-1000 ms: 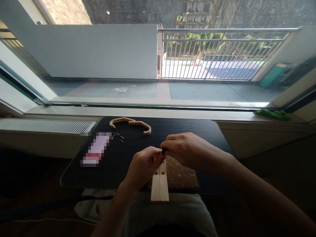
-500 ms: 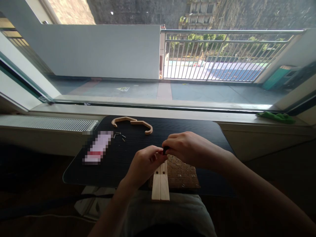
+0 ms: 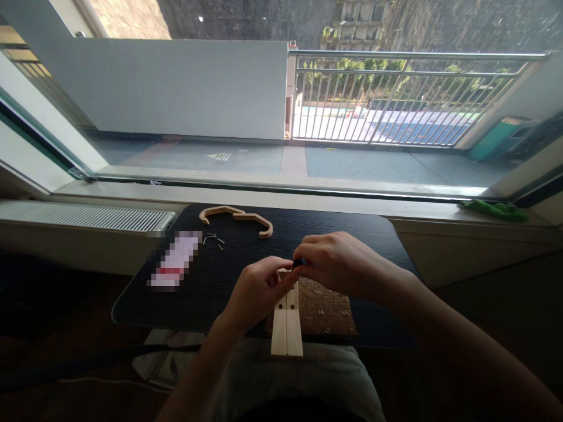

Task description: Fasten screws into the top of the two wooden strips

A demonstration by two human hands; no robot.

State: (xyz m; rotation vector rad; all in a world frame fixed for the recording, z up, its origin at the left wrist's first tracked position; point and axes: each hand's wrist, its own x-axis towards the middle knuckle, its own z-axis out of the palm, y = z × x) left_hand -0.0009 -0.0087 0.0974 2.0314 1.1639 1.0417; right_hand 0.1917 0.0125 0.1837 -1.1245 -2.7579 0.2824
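In the middle of the table, my right hand (image 3: pixel 328 255) is closed round a small black object (image 3: pixel 298 264), perhaps a tool handle; most of it is hidden by the fingers. My left hand (image 3: pixel 264 287) meets it from the left, thumb and fingers pinched together just below the black object. What that pinch holds is hidden. Under both hands lie two pale wooden strips (image 3: pixel 287 331), side by side, with dark round holes. Their near ends stick out past the table edge. A brown pitted board (image 3: pixel 328 310) is beneath and to the right of the strips.
Two curved wooden hooks (image 3: pixel 259 223) lie at the far left of the black table (image 3: pixel 352 225). Several screws (image 3: pixel 214 237) are scattered nearer me, beside a blurred pink and white packet (image 3: pixel 176 261). A green cloth (image 3: pixel 492 210) rests on the windowsill.
My right hand has turned slightly, and more of the black object shows between its fingers. My left hand and the wooden strips stay almost in place; the view has shifted a little.
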